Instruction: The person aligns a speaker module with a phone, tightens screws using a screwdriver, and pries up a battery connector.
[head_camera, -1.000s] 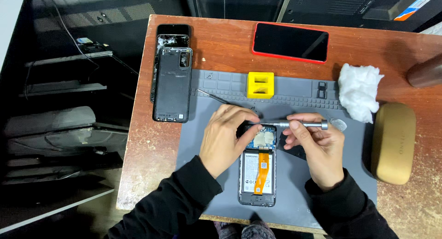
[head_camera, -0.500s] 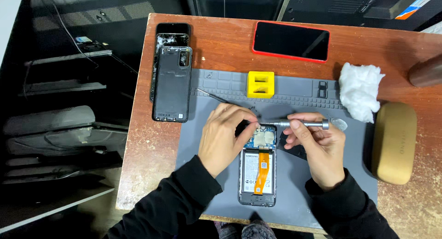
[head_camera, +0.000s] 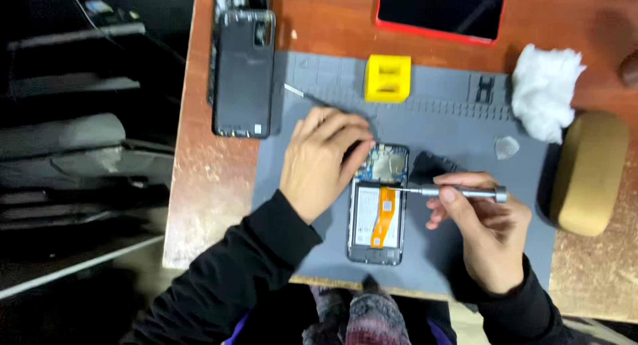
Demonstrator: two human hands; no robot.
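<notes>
Opened black phone (head_camera: pixel 377 215) with orange flex is lying on the grey mat (head_camera: pixel 438 129). Left hand (head_camera: pixel 321 160), fingers together, is pressing its top edge; right hand (head_camera: pixel 480 225) is pinching one silver screwdriver (head_camera: pixel 458 193). One yellow block (head_camera: pixel 387 78), one black back cover (head_camera: pixel 243 73) nearby.

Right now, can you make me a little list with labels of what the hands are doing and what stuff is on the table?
left hand: rests on the top edge of the opened phone
right hand: holds a silver screwdriver, tip over the phone
phone inside: orange ribbon strip shows
mat: grey work mat on a wooden table
on mat: yellow block, tweezers
nearby: black back cover, red-edged phone, white wad, tan case
</notes>
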